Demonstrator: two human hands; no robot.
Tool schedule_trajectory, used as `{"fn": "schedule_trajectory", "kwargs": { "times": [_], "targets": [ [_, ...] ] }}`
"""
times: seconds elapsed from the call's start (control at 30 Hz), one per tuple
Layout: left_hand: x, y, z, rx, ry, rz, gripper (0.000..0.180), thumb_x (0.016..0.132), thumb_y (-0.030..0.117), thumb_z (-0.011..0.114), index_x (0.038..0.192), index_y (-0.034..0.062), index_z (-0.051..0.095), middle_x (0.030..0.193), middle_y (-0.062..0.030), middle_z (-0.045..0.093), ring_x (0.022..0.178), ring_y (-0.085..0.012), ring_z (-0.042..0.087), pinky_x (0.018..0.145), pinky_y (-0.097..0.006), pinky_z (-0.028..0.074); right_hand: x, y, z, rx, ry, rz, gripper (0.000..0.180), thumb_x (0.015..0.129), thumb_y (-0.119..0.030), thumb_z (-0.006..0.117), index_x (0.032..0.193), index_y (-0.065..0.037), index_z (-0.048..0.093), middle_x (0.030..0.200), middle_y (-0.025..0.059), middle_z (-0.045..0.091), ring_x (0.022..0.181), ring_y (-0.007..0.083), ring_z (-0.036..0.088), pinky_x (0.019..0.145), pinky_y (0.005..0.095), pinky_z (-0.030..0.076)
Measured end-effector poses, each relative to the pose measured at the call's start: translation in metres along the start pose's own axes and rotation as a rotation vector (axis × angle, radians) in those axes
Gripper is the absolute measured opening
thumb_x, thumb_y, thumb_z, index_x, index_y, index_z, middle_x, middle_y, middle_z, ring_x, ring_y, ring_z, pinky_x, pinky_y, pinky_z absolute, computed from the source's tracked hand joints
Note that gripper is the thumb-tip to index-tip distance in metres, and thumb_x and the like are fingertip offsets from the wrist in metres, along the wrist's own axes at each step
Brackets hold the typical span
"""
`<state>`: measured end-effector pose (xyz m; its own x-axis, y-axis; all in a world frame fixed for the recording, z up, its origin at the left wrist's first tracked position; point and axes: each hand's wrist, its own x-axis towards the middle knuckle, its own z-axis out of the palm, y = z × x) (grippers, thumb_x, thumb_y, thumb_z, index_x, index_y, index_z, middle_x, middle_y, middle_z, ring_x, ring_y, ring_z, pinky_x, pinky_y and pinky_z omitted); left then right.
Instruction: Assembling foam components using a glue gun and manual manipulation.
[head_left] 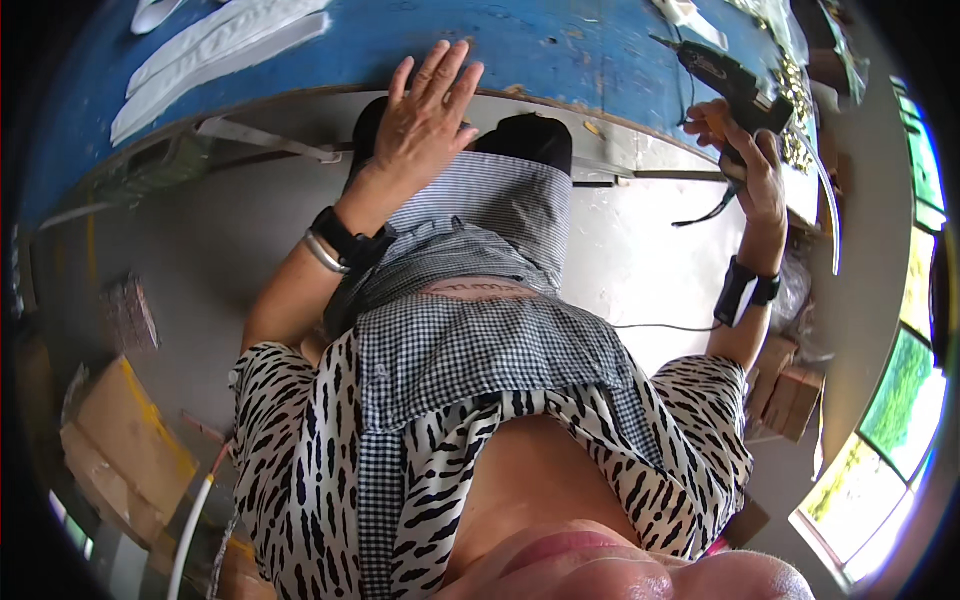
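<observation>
In my right hand [755, 170] is a black glue gun [722, 75], with my fingers wrapped round its handle. Its nozzle points to the upper left over the blue table [420, 50], and a long white glue stick [826, 200] trails from its back end. My left hand [425, 125] is open, back up, fingers stretched toward the table's near edge, and nothing is in it. Whether the fingertips touch the tabletop I cannot tell. Flat white fabric strips [215, 65] lie on the table to the left of that hand.
Gold-coloured pieces in clear plastic [793, 100] lie at the table's right end. A white item [690, 18] sits near the nozzle. An opened cardboard box [130, 450] stands at lower left, smaller cartons [790, 395] at right. A dark cord [660, 326] runs beside my right wrist.
</observation>
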<state>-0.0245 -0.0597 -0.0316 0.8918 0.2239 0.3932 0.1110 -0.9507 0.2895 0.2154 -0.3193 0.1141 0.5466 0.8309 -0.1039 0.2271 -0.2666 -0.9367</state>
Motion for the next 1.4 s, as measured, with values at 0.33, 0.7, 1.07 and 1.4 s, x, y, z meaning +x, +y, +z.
{"fn": "schedule_trajectory", "kwargs": {
  "times": [0.33,0.7,1.07,1.4],
  "targets": [
    [-0.017,0.003,-0.002,0.005,0.079,-0.094,0.084,0.072,0.034,0.076,0.140,0.0092,0.032,0.149,-0.0076,0.026,0.138,-0.0254,0.024,0.108,-0.051,0.021,0.023,-0.037,0.047,-0.081,-0.250,-0.093,0.032,0.092,-0.028,0.047,0.106,-0.006,0.067,0.101,0.0140,0.066,0.093,0.0248,0.066,0.075,0.0359,0.053],
    [-0.015,0.021,0.011,0.075,0.110,-0.161,0.078,0.072,0.036,0.075,0.137,0.0142,0.037,0.144,-0.0056,0.031,0.133,-0.0243,0.031,0.104,-0.057,0.022,0.085,-0.035,0.102,-0.458,-0.423,-0.470,0.022,0.092,-0.019,0.054,0.108,-0.008,0.065,0.087,0.0143,0.068,0.078,0.0206,0.068,0.058,0.0281,0.054],
    [-0.008,0.028,0.018,0.070,0.124,-0.175,0.076,0.071,0.034,0.076,0.136,0.0161,0.040,0.142,-0.0042,0.033,0.130,-0.0222,0.035,0.105,-0.055,0.021,0.111,-0.052,0.130,-0.583,-0.420,-0.084,0.036,0.093,-0.036,0.054,0.089,-0.006,0.071,0.065,0.0049,0.064,0.043,0.0079,0.045,0.043,0.0247,0.035],
    [-0.003,0.035,0.026,0.086,0.120,-0.162,0.078,0.071,0.034,0.076,0.137,0.0159,0.038,0.144,-0.0045,0.032,0.133,-0.0218,0.032,0.106,-0.054,0.019,0.110,-0.064,0.135,-0.674,-0.320,-0.023,0.039,0.087,-0.037,0.061,0.082,0.002,0.066,0.058,0.0104,0.058,0.052,0.0132,0.051,0.050,0.0336,0.041]
  ]
}}
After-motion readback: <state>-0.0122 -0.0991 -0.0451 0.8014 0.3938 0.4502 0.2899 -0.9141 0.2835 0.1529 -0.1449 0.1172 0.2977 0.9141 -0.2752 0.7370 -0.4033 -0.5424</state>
